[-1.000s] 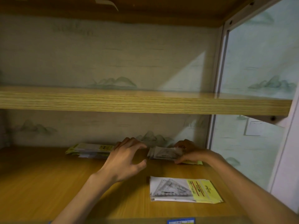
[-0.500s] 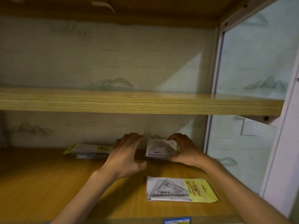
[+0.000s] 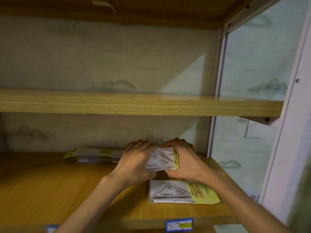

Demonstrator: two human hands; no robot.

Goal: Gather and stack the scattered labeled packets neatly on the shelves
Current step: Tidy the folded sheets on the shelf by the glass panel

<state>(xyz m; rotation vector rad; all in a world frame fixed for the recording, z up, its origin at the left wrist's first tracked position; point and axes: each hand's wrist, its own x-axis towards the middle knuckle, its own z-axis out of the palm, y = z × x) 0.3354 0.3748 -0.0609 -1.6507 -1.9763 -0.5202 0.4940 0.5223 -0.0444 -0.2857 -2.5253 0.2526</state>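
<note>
Since a second ago our left hand has closed the gap and joined our right hand on the bundle of packets, which has come up off the board and now tilts toward us. Both hands curl round it, left on its left edge and right over the yellow label end, thumbs underneath, squaring it between them. Just in front, nearer the shelf edge, a second stack lies flat on the lower shelf, fairly even. Further left, at the back by the wall, a third pile sits with edges splayed. We judge the work partly done: packets are grouped but not merged, and the back pile needs tidying. The upper shelf shows no packets.
</note>
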